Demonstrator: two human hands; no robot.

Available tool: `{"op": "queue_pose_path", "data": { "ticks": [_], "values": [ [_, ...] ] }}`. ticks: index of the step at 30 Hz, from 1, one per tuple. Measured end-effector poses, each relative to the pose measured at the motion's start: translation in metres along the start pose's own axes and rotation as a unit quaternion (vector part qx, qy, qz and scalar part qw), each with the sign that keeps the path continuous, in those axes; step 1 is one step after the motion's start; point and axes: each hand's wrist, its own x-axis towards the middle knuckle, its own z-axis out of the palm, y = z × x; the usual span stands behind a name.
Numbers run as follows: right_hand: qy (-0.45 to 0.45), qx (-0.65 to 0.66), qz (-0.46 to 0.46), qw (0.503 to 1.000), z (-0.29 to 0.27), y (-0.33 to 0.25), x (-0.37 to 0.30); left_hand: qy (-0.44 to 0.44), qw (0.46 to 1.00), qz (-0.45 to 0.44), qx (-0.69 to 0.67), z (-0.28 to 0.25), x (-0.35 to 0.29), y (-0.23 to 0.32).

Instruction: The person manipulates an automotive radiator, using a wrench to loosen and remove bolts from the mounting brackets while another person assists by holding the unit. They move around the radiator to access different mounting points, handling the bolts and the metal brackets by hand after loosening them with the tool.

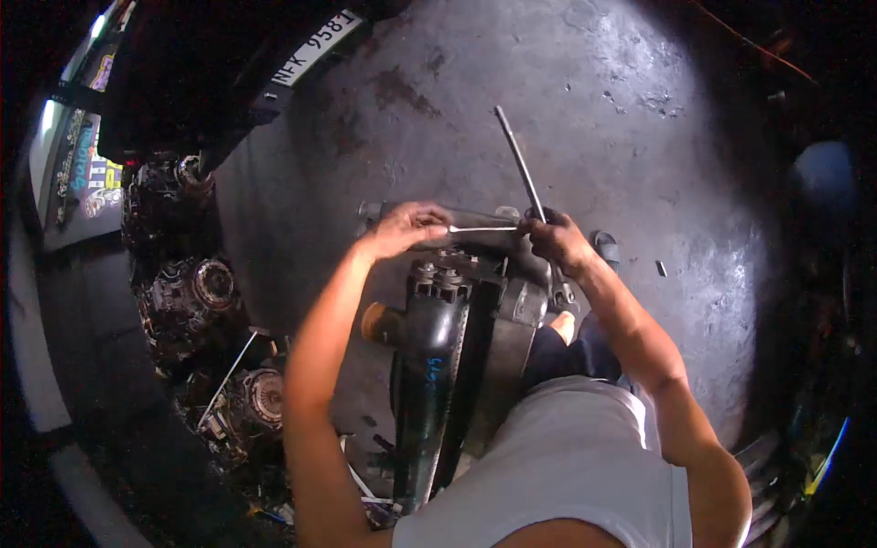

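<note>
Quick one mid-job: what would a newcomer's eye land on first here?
First, the long metal bar slanting up from the right hand, with a thin pale rod running across toward the left hand. Below them in the picture sits a glossy black tank. Grimy machine parts line the left side.

Two grips [409, 228] [557, 242], two held tools [517, 155] [486, 229], one licence plate [317, 48], three engines [164, 187] [183, 292] [245, 406].

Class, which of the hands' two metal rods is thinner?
The pale rod, spanning left hand to right hand; the thicker bar extends from the right hand alone.
</note>
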Motion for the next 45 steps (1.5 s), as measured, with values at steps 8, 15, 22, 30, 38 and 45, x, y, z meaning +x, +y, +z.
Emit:
{"op": "queue_pose_path", "data": {
  "ticks": [8,15,22,30,38,45],
  "values": [
    [0.094,0.031,-0.003,0.995,-0.06,0.001,-0.025,-0.092,0.989,-0.101,0.059,-0.004,0.004,-0.023],
    [0.216,-0.004,-0.002,0.976,-0.118,0.02,-0.068,-0.072,0.981,-0.1,0.148,0.002,0.012,-0.023],
    [0.231,0.038,-0.018,0.972,-0.146,0.039,-0.093,-0.113,0.993,-0.019,0.036,-0.006,0.003,-0.031],
    [0.255,0.031,0.008,0.966,-0.133,0.048,-0.089,-0.113,0.99,-0.082,0.032,-0.005,0.005,-0.023],
    [0.187,-0.001,-0.005,0.982,-0.141,0.062,-0.072,-0.078,0.974,-0.034,0.209,-0.003,0.007,-0.019],
    [0.175,-0.006,0.0,0.985,-0.135,0.063,-0.072,-0.031,0.935,-0.082,0.344,0.004,0.011,-0.011]
  ]
}}
